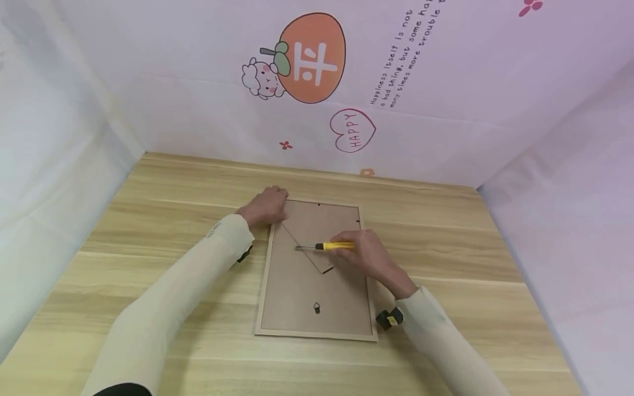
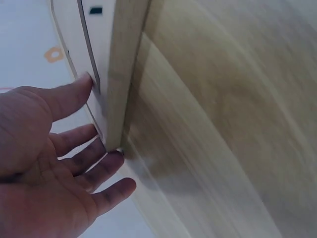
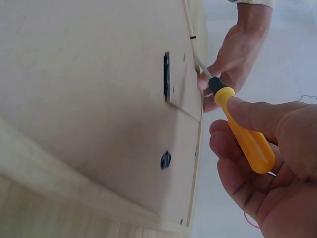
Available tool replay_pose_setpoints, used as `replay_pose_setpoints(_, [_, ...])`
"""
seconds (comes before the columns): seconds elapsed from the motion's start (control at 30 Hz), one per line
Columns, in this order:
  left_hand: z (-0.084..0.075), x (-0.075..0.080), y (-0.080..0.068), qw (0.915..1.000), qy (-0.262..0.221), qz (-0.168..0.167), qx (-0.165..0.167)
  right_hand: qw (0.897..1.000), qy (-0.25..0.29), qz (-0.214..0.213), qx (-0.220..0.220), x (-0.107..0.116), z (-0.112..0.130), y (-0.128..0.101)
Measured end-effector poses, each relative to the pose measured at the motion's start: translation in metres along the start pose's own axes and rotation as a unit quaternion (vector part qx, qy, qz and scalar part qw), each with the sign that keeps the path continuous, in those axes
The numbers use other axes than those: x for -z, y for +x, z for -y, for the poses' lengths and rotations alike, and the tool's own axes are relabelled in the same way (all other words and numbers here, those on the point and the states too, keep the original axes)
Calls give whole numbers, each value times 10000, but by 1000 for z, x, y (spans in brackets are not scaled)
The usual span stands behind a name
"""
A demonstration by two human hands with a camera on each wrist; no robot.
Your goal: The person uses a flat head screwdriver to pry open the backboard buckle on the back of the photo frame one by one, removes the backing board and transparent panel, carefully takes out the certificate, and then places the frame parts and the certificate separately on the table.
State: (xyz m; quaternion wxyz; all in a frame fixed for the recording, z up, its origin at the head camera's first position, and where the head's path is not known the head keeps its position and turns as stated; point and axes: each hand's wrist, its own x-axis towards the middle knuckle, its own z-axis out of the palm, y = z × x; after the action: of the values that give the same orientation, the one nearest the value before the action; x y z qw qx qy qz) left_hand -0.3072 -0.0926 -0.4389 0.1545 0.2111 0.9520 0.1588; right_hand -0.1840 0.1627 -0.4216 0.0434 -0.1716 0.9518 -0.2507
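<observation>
A picture frame (image 1: 322, 333) lies back side up on the wooden table, its thin brown backing board (image 1: 292, 291) facing me. My left hand (image 1: 266, 205) holds the frame's far left corner. In the left wrist view its thumb (image 2: 74, 99) rests on the back and the fingers lie around the edge. With my right hand (image 1: 369, 253) I grip a screwdriver (image 3: 250, 144) by its yellow handle. The metal shaft points left over the board, near the slanted line of the stand flap (image 1: 312, 247); whether the tip touches is unclear.
A small hanging hook (image 1: 317, 308) sits near the board's close end. Small dark tabs (image 1: 358, 221) mark the frame's inner edge. Bare wooden tabletop (image 1: 470, 247) surrounds the frame. Behind it stands a white printed backdrop (image 1: 198, 99), with pale sheets (image 1: 569, 165) at both sides.
</observation>
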Motion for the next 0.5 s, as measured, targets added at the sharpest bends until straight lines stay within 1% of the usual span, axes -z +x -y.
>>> replay_pose_setpoints(0.13, [10,3,-7,9999,-117,-80,-47,10000,50,-56,-14,1,-3,-2])
replay_pose_setpoints(0.3, [13,4,-14,9999,-88,-98,-94,9998,109,-151,-41,2,-9,-4])
replay_pose_setpoints(0.5, [17,5,-21,9999,-73,-44,-62,9997,141,-188,-101,1,-15,-5])
